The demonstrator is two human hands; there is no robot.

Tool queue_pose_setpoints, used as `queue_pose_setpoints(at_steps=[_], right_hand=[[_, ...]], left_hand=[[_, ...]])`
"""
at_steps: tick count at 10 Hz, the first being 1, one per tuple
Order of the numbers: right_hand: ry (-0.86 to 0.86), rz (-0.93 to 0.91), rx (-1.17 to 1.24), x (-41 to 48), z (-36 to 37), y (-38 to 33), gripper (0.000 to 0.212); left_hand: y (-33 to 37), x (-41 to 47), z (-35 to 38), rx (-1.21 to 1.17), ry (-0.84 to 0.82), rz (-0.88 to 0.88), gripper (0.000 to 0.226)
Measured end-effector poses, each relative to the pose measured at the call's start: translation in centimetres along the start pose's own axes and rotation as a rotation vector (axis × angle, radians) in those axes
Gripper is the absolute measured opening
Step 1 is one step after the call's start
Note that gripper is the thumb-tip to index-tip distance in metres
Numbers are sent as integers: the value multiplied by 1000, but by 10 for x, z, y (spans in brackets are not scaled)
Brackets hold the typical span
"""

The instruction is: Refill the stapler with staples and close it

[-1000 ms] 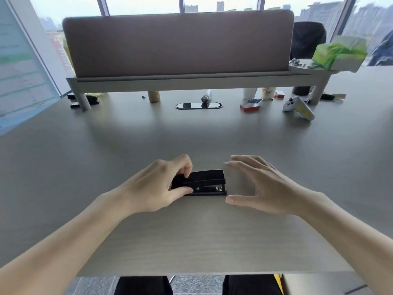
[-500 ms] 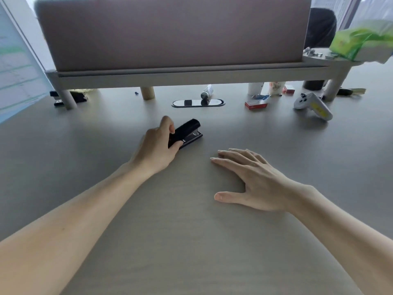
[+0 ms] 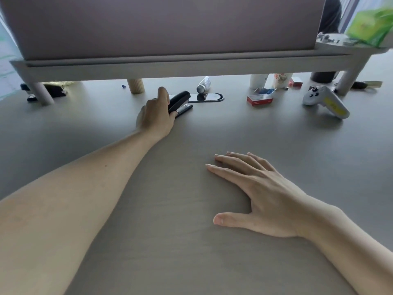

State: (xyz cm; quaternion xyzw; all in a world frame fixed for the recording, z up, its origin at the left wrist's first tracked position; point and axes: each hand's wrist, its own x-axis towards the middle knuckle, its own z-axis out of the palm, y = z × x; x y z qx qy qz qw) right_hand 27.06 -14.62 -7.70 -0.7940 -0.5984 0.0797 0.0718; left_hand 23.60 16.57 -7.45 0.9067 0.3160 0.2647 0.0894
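A black stapler (image 3: pixel 180 101) lies closed on the grey desk (image 3: pixel 191 241), far out near the shelf, its nose pointing up and right. My left hand (image 3: pixel 156 112) reaches out with the arm stretched and grips the stapler's rear end between thumb and fingers. My right hand (image 3: pixel 257 192) rests flat on the desk nearer to me, fingers spread, holding nothing. A small red box (image 3: pixel 259 100), possibly staples, sits to the right of the stapler.
A raised shelf (image 3: pixel 180 64) with a fabric screen spans the back of the desk on legs. Under and near it lie a black oval cable port (image 3: pixel 209 97), a small tube (image 3: pixel 203 84), cups, a grey-and-yellow handheld controller (image 3: pixel 325 101), and a green packet (image 3: pixel 370 26).
My left hand has pushed the stapler away from me, from the near middle of the desk up to the cable port. My right hand has dropped flat onto the desk.
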Motion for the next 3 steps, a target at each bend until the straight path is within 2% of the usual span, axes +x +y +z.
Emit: queue_pose_setpoints(at_steps=[2, 3], right_hand=[[-11, -8, -7, -1, -1, 0, 109], [-15, -15, -1, -3, -4, -3, 107]], left_hand=[[-1, 1, -3, -19, -18, 1, 37], [1, -6, -10, -36, 39, 50, 45]])
